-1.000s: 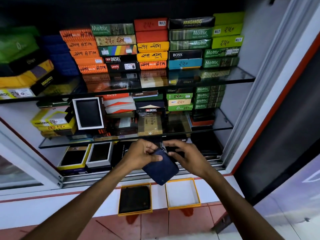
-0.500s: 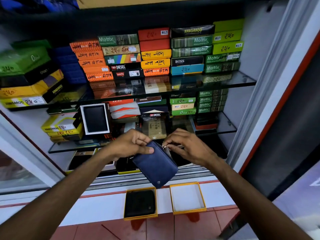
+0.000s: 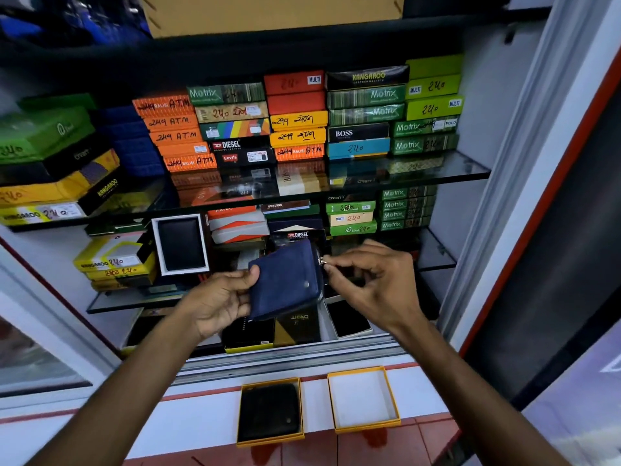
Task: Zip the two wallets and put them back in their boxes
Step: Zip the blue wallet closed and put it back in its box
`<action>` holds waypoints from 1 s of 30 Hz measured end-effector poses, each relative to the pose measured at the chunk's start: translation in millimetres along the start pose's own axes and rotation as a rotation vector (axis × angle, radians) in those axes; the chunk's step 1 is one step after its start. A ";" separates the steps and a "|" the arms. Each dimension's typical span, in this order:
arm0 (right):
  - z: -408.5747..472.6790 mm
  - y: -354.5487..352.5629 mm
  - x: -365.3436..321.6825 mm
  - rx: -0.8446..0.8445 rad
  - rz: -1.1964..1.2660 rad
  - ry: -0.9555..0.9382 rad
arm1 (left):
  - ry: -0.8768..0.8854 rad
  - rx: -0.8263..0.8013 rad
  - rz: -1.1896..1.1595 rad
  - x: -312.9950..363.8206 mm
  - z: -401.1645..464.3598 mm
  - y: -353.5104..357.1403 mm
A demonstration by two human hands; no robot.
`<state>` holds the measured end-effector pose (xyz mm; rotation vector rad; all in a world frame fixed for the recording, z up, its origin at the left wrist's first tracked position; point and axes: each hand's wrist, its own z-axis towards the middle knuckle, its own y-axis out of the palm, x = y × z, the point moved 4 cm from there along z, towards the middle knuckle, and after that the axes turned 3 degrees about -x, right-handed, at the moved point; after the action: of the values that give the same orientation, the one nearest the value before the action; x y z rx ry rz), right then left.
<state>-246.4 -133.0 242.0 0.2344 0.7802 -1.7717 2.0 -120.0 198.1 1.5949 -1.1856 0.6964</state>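
I hold a dark blue wallet (image 3: 285,280) upright in front of the display shelves. My left hand (image 3: 218,304) grips its left edge, thumb on the front face. My right hand (image 3: 373,280) pinches the small metal zip pull (image 3: 322,261) at the wallet's upper right edge. On the white ledge below lie two yellow-rimmed boxes: the left box (image 3: 270,440) holds a black wallet (image 3: 268,412), the right box (image 3: 364,427) shows only its white inside.
Glass shelves (image 3: 437,169) behind my hands carry stacks of coloured wallet boxes. A white-framed box with a black wallet (image 3: 181,243) leans on the middle shelf. A sliding-door track (image 3: 289,358) runs along the cabinet's front. A white and red door frame (image 3: 524,196) stands at right.
The blue wallet has risen and turned upright from a tilted hold. My right hand's fingers moved to the zip pull on its upper right edge. The camera view shifted upward.
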 end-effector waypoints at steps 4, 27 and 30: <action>-12.3 16.3 -17.6 0.121 -0.071 0.045 | -0.019 0.110 -0.329 -10.8 2.3 7.1; -24.3 49.8 -36.0 0.067 -0.383 -0.056 | 0.006 0.195 -0.861 -37.5 11.0 41.3; -22.3 47.7 -35.2 0.065 -0.393 -0.080 | 0.034 0.180 -0.792 -36.0 7.0 43.2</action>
<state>-195.7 -99.2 224.9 0.0533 0.7471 -2.1648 -51.7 -115.0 180.6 1.9970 -0.3904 0.3051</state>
